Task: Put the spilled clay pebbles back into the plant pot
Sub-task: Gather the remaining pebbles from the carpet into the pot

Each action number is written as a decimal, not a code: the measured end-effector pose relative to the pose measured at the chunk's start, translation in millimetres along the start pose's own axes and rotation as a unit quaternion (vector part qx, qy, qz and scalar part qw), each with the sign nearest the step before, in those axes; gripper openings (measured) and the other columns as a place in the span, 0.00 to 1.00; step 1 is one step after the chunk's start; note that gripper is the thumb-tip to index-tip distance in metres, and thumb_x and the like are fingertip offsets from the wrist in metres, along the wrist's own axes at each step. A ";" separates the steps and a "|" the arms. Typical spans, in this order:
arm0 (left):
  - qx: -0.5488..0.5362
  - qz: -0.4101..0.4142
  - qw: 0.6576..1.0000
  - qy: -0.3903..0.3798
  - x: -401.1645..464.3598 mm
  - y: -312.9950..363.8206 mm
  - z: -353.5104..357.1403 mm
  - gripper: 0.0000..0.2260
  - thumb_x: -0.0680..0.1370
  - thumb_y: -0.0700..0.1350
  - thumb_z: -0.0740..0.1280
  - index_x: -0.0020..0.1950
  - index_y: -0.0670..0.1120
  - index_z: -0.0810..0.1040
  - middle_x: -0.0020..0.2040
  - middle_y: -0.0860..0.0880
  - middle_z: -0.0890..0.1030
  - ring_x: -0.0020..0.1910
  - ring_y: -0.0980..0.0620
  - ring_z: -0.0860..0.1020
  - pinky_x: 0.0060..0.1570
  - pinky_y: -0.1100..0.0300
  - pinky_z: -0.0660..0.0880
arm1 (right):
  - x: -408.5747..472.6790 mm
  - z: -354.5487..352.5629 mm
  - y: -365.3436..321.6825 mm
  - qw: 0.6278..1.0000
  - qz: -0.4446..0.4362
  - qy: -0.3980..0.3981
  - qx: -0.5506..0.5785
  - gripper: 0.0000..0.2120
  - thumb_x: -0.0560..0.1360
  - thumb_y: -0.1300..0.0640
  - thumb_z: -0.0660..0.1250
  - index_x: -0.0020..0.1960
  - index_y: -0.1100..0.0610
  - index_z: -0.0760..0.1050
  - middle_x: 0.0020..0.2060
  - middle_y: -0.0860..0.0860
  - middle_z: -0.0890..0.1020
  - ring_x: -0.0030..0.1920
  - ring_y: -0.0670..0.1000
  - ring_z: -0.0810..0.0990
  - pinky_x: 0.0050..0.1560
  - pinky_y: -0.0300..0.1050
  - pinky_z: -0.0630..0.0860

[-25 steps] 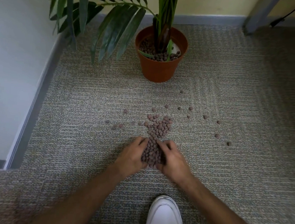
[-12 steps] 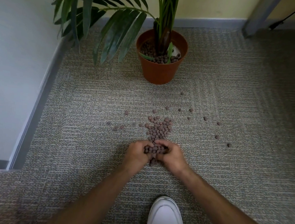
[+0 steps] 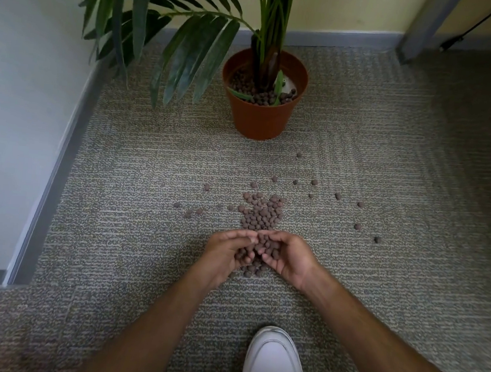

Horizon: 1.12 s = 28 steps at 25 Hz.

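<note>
A heap of brown clay pebbles [image 3: 261, 214] lies on the carpet, with loose ones scattered to its left and right. My left hand [image 3: 221, 258] and my right hand [image 3: 287, 259] are cupped together just in front of the heap, palms turned up, with a scoop of pebbles held between them. A few pebbles lie on the carpet under the hands. The orange plant pot [image 3: 260, 119] stands upright farther away, with a palm plant and more pebbles inside it.
A white wall with a grey skirting board [image 3: 60, 152] runs along the left. Palm fronds [image 3: 191, 50] hang out left of the pot. My white shoe [image 3: 273, 366] is on the carpet near the bottom edge. A grey post [image 3: 424, 26] stands at the back right.
Both hands closed in around the near end of the heap, then turned palms up and lifted slightly with pebbles gathered in them. The heap on the carpet is now shorter.
</note>
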<state>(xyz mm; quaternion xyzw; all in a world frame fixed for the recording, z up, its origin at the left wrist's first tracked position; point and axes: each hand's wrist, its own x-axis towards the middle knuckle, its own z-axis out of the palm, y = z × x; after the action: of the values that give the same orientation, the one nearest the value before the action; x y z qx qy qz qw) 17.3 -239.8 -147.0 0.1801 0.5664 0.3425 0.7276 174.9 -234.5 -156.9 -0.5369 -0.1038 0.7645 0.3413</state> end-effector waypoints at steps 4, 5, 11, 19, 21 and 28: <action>-0.068 -0.048 0.996 0.014 -1.1 5.0 -0.5 0.09 0.76 0.33 0.60 0.50 0.37 0.79 0.36 0.45 0.83 0.26 0.56 0.76 0.23 0.67 0.72 | 0.6 4.5 -1.5 1.000 0.017 0.008 0.024 0.15 0.81 0.59 0.56 0.57 0.67 0.77 0.40 0.59 0.83 0.33 0.51 0.81 0.30 0.38 0.79; -0.099 -0.058 0.993 0.020 -1.4 5.9 -1.6 0.09 0.77 0.34 0.59 0.50 0.36 0.79 0.35 0.45 0.82 0.25 0.56 0.75 0.22 0.67 0.71 | 0.3 5.4 -2.2 0.999 0.021 0.002 0.029 0.15 0.81 0.58 0.56 0.57 0.67 0.77 0.40 0.59 0.83 0.33 0.51 0.81 0.30 0.38 0.80; -0.237 -0.063 0.968 0.045 0.4 16.4 -8.0 0.12 0.79 0.40 0.59 0.49 0.33 0.78 0.36 0.40 0.81 0.30 0.49 0.80 0.28 0.63 0.79 | 3.0 10.4 -14.5 0.999 0.043 -0.013 0.031 0.17 0.81 0.53 0.58 0.57 0.64 0.77 0.45 0.60 0.84 0.39 0.54 0.83 0.42 0.45 0.83; -0.273 0.004 0.959 0.072 18.7 91.5 21.6 0.10 0.79 0.40 0.60 0.41 0.39 0.77 0.32 0.45 0.79 0.27 0.54 0.74 0.24 0.67 0.73 | 18.9 46.4 -124.4 0.996 -0.032 0.003 0.084 0.15 0.82 0.57 0.55 0.47 0.62 0.77 0.40 0.57 0.81 0.45 0.55 0.82 0.47 0.49 0.83; -0.302 0.016 0.951 0.069 25.4 117.6 30.4 0.10 0.79 0.39 0.60 0.40 0.39 0.77 0.32 0.44 0.80 0.27 0.54 0.75 0.23 0.68 0.72 | 25.4 66.1 -163.3 0.993 -0.077 -0.002 0.084 0.15 0.82 0.57 0.54 0.46 0.63 0.76 0.38 0.57 0.80 0.44 0.54 0.81 0.51 0.50 0.81; -0.349 0.037 0.936 0.029 45.9 183.4 55.3 0.09 0.80 0.39 0.61 0.44 0.36 0.76 0.38 0.40 0.80 0.38 0.43 0.82 0.29 0.61 0.80 | 63.5 117.6 -261.9 0.975 -0.181 0.028 0.127 0.13 0.81 0.58 0.52 0.53 0.62 0.74 0.45 0.58 0.80 0.45 0.54 0.80 0.55 0.49 0.79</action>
<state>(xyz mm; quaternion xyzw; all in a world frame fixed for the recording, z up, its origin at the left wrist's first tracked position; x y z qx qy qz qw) 21.4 -72.1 -43.7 -0.0741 0.4253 0.5501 0.7148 165.5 25.4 -19.8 -0.4823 -0.0920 0.6818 0.5424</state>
